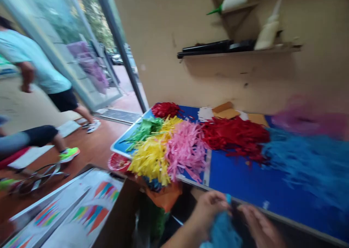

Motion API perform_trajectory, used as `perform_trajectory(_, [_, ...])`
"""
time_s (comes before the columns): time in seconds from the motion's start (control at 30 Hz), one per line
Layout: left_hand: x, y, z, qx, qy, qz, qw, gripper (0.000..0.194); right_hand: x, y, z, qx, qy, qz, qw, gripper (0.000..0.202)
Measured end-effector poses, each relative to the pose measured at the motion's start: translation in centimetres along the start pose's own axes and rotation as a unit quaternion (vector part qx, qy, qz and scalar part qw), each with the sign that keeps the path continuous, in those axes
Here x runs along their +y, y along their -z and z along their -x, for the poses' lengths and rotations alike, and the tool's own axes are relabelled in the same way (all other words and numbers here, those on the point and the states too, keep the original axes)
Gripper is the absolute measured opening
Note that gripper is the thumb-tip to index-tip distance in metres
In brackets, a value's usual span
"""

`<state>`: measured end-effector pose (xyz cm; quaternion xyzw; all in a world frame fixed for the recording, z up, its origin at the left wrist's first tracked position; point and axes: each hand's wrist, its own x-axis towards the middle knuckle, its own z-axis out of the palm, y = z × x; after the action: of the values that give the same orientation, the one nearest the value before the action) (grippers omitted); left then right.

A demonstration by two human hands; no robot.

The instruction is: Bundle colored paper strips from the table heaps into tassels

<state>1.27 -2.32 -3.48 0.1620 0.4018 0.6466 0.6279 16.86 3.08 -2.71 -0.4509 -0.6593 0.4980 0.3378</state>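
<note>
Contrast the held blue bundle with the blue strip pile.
The blue bundle hangs from the left hand; the blue strip pile lies on the table. The bundle looks small and gathered; the pile is larger and spread loosely. Both are blue.

The blue bundle [224, 230] is looking soft and matt; the pink strips [187, 146] are showing a rough, crinkled texture. The tabletop [231, 173] is looking smooth, the wall [163, 59] matt, the cream bottle [267, 33] plastic.
</note>
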Motion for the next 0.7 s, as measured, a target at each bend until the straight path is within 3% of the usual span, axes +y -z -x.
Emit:
perform_trajectory(0.17, [0.5, 1.5, -1.5, -0.059, 0.062, 0.025, 0.996, 0.036, -1.3, -0.9, 0.2, -0.047, 0.058, 0.037, 0.997, 0.06])
perform_trajectory(0.3, [0.8, 0.7, -1.1, -0.083, 0.076, 0.027, 0.993, 0.031, -1.8, -1.4, 0.1, -0.082, 0.017, 0.034, 0.996, 0.059])
perform_trajectory(0.43, [0.8, 0.2, -0.7, -0.067, 0.063, 0.035, 0.995, 0.029, -2.2, -0.8, 0.1, -0.14, -0.001, -0.019, 0.99, 0.047])
perform_trajectory(0.57, [0.4, 0.5, -1.1, -0.053, 0.06, 0.026, 0.996, 0.029, -2.2, -0.7, 0.0, -0.107, 0.005, -0.029, 0.994, 0.059])
perform_trajectory(0.7, [-0.1, 0.8, -1.3, -0.066, 0.064, 0.024, 0.995, 0.029, -2.1, -1.0, 0.0, -0.116, -0.007, 0.002, 0.993, 0.061])
